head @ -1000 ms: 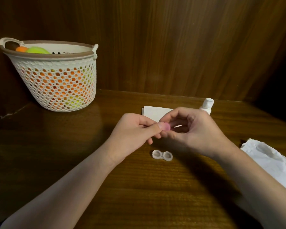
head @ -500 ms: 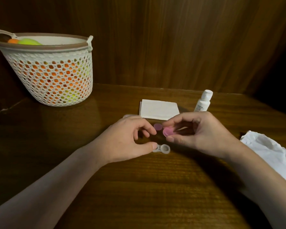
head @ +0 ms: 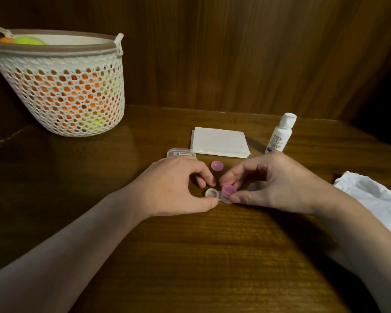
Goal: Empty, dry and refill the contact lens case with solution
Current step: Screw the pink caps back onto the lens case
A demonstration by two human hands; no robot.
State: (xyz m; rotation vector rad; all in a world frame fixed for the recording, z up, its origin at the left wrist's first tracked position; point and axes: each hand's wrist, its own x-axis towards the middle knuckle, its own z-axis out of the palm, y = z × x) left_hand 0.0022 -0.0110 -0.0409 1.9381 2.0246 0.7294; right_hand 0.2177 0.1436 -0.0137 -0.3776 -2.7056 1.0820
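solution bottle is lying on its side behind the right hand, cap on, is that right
Not quite. In the head view the solution bottle stands upright, not on its side. It is behind the right hand with its cap on, as you said.

Left hand (head: pixel 174 186) rests palm-down, thumb extended, fingers curled. Right hand (head: pixel 278 184) pinches with thumb and fingertips. Both forearms are bare, converging inward.

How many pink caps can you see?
2. One pink cap lies loose on the table, near the folded tissues. The other pink cap is pinched in the right hand, over the lens case.
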